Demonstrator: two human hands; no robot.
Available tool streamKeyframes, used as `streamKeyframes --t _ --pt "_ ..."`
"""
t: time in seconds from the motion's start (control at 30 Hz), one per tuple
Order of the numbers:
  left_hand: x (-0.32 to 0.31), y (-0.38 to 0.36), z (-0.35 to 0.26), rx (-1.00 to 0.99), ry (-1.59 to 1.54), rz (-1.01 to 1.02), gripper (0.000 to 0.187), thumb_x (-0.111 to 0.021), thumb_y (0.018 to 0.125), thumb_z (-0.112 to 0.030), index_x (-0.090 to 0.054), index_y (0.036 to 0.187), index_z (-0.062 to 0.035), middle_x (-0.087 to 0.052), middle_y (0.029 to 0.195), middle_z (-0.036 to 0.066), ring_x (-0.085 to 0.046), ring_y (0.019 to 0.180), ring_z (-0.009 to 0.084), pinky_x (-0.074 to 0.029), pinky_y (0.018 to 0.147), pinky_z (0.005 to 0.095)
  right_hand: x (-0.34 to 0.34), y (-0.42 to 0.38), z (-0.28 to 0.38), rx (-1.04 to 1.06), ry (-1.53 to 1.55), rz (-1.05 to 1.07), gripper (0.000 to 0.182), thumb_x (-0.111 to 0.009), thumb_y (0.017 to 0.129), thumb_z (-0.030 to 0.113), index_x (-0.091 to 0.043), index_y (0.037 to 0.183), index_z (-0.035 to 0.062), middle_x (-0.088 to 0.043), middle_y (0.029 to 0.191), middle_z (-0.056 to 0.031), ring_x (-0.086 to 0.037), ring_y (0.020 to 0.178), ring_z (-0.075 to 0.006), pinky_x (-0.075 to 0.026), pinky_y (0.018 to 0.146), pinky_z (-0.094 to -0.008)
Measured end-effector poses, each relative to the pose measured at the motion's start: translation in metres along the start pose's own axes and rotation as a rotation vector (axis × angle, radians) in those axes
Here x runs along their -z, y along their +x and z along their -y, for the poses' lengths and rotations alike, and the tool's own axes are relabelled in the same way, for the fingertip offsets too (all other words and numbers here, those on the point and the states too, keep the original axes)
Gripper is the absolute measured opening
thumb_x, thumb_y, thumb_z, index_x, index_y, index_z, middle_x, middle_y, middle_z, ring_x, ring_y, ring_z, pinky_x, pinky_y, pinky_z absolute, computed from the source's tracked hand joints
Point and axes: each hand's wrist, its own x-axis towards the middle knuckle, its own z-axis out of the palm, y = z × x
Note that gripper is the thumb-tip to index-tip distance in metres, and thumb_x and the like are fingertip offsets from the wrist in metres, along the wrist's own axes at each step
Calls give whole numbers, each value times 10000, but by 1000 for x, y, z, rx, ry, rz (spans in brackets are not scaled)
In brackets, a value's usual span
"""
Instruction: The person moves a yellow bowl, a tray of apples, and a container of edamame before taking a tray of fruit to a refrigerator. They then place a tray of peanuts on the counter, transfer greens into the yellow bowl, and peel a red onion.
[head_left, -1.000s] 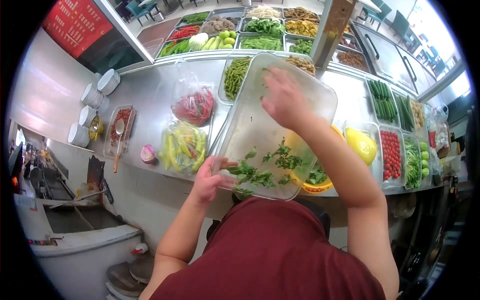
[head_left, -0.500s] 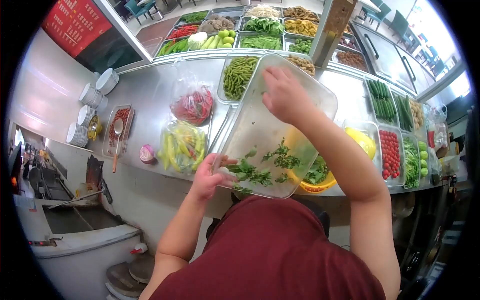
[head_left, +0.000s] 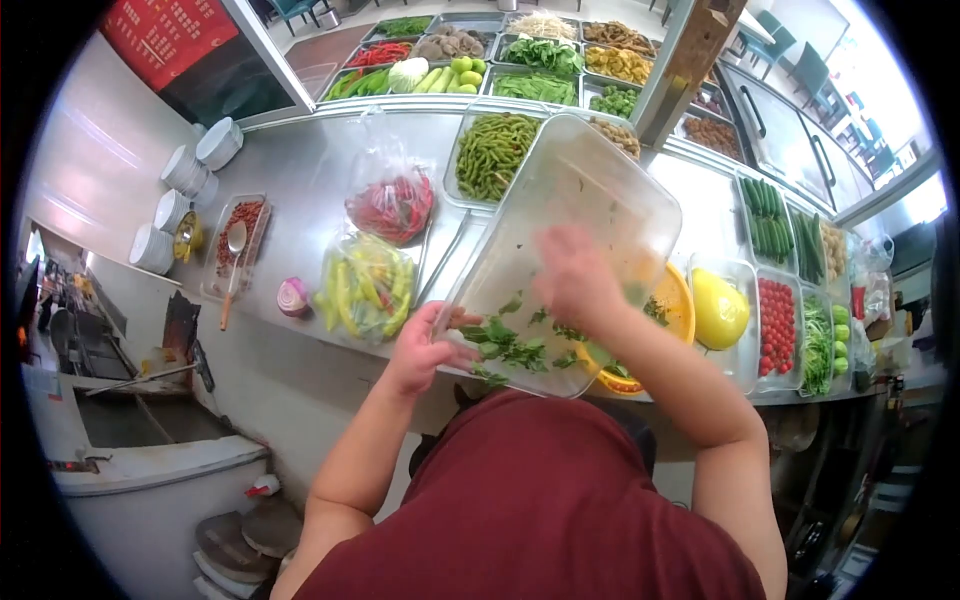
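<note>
My left hand (head_left: 420,352) grips the lower left edge of a clear plastic tub (head_left: 625,185), which is tilted over the counter front. Green leaves (head_left: 510,347) lie in its lower end, with a few small bits stuck higher up. Over the inside of the tub is my right hand (head_left: 578,272), smeared by motion, so its fingers cannot be made out. Partly hidden behind the tub and my right forearm stands a yellow basket (head_left: 684,305) with more green leaves in it.
Left of the tub are bagged green peppers (head_left: 365,285), bagged red chillies (head_left: 392,208), a cut onion (head_left: 293,297) and a tray of red-brown pieces with a spoon (head_left: 236,237). On the right are a yellow rounded thing (head_left: 718,308) and cherry tomatoes (head_left: 777,325). Green beans (head_left: 493,155) sit behind.
My right hand has moved down from the tub's upper end toward the leaves. The tub stays tilted in my left hand, and more of the yellow basket shows.
</note>
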Motion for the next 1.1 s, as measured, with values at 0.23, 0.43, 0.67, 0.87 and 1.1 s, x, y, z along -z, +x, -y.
streamKeyframes --t 0.23,0.43,0.67,0.87,1.1 --pt "-5 10 -1 62 -27 -53 492 -490 708 61 -437 1195 22 -583 1152 200 -675 799 289 -584 645 354 0 -11 35 122 287 271 411 -626 779 191 -555 1150 29 -553 1181 -166 -521 1103 -325 -438 957 -402" --pt "4 29 13 -93 29 21 494 -483 702 50 -441 1193 29 -580 1154 211 -677 785 311 -586 642 369 -16 -28 46 465 454 187 261 -544 790 109 -584 1041 50 -572 1088 -104 -546 1036 -282 -457 894 -385" --pt "1 23 -7 62 10 -16 574 -482 636 10 -422 1206 54 -576 1152 282 -679 771 386 -585 647 406 2 -66 7 553 212 652 123 -567 769 120 -588 880 70 -567 958 -79 -548 950 -243 -447 878 -349" --pt "-1 29 -1 56 1 -35 568 -490 645 7 -413 1204 64 -585 1125 292 -674 772 398 -579 646 408 -2 -39 52 191 535 287 254 -634 793 150 -613 1032 67 -601 1002 -99 -567 969 -303 -471 853 -400" --pt "1 22 -4 99 -5 -77 568 -482 657 26 -397 1217 61 -594 1117 290 -676 742 404 -577 612 415 -3 -55 44 10 651 517 159 -650 780 135 -650 925 70 -608 914 -112 -585 886 -321 -491 783 -407"
